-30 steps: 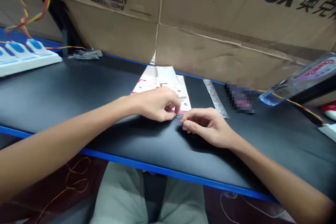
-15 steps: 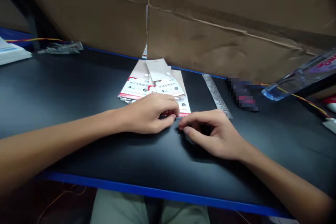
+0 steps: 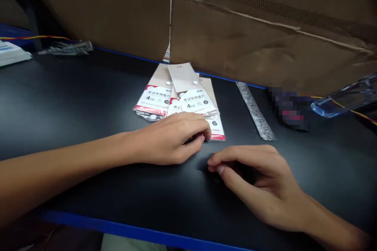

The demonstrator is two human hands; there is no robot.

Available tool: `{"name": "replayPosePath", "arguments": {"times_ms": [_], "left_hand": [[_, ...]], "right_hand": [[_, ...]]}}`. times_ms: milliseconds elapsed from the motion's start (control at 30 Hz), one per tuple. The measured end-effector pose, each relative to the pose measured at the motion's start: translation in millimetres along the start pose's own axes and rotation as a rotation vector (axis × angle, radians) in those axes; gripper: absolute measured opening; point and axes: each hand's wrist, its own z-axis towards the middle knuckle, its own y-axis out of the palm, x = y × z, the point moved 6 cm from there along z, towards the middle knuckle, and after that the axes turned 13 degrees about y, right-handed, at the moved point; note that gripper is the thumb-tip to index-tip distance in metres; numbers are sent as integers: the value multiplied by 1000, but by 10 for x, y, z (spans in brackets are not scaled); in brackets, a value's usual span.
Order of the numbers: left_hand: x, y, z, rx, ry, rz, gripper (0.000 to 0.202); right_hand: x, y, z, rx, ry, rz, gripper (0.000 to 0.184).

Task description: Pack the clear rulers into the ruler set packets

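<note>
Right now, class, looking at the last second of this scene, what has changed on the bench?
The right hand has drawn back toward the person, away from the left hand, and lies on the black bench, clear of the packaged exam ruler sets. The left hand stays at their near edge. The packs and steel ruler look unmoved.
</note>
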Motion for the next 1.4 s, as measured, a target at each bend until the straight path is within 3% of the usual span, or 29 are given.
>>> {"name": "replayPosePath", "arguments": {"times_ms": [133, 200, 367, 567, 900, 1067, 1167, 1300, 1400], "left_hand": [[-29, -8, 4, 15, -63, -33, 18], [-8, -10, 9, 28, -63, -27, 19], [146, 4, 15, 39, 41, 195, 24], [244, 15, -2, 68, 74, 447, 22], [316, 105, 29, 48, 127, 569, 16], [205, 49, 30, 112, 24, 328, 15], [139, -21, 20, 184, -84, 148, 19], [122, -54, 24, 229, -162, 5, 22], [127, -46, 26, 254, -205, -69, 20]], "right_hand": [[13, -125, -1, 263, 28, -18, 22], [13, -142, 27, 300, 12, -69, 26], [64, -109, 83, 232, 29, -92, 20], [176, -87, 99, 169, 133, 73, 12], [127, -41, 183, -31, 123, 134, 13], [146, -42, 141, 45, 127, 66, 8], [151, -69, 104, 159, 98, 51, 23], [65, -146, 48, 333, -27, 2, 28], [-51, -163, 24, 383, -128, -137, 27]]}}
